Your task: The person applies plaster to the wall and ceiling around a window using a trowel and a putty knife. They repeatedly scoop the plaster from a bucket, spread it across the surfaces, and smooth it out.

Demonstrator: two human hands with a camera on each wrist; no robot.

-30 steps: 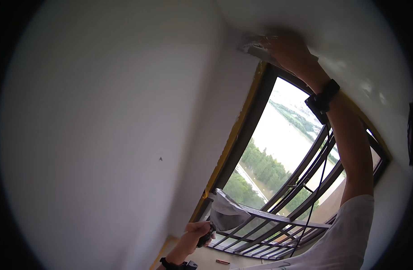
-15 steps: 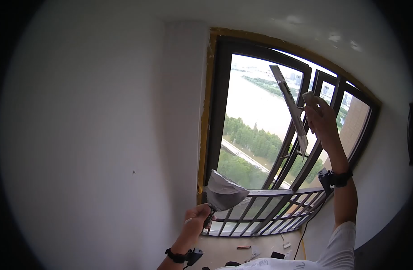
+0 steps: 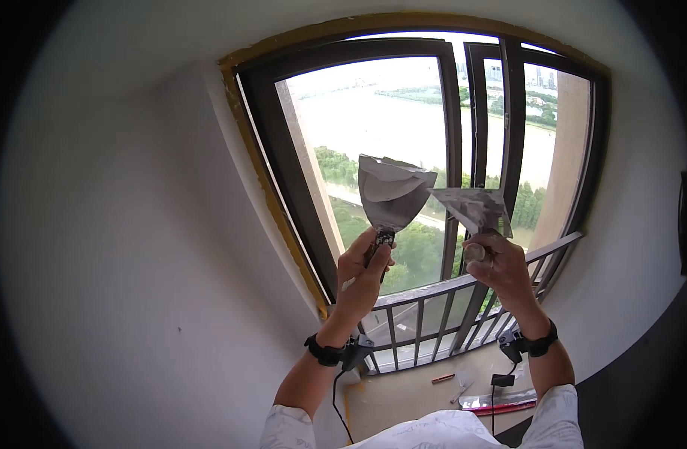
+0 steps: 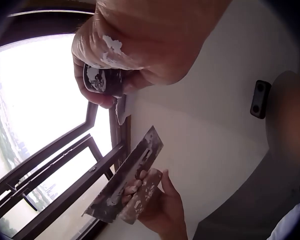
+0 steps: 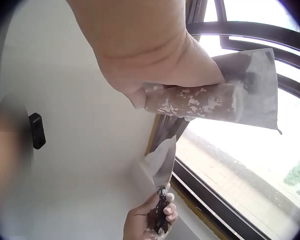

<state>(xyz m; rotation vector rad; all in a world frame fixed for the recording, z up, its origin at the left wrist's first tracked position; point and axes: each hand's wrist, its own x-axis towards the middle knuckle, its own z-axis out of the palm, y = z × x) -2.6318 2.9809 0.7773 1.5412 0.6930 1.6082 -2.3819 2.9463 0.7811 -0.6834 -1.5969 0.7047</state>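
My left hand [image 3: 362, 273] grips the dark handle of a putty knife [image 3: 396, 202], its wide blade pointing up and carrying a thick layer of white putty along the top. Beside it on the right, my right hand [image 3: 504, 273] holds a plastering trowel [image 3: 474, 206] by its putty-spotted handle. The trowel's flat metal blade is smeared with grey-white putty, and its left corner comes close to the putty knife's edge. In the right wrist view, fingers wrap the trowel handle [image 5: 195, 102]. Dried putty marks the left hand [image 4: 135, 45] in the left wrist view.
Ahead stands a dark-framed window [image 3: 452, 112] edged with yellow-brown, with a metal railing [image 3: 426, 299] across its lower part. Below, a red-edged long blade [image 3: 500, 402] and a small orange-red tool [image 3: 443, 379] lie on the pale ledge. A white wall [image 3: 134, 262] rises on the left.
My right hand has come down from the ceiling corner with the trowel to beside the putty knife. My left hand has risen toward the middle, and the head view has turned to the window.
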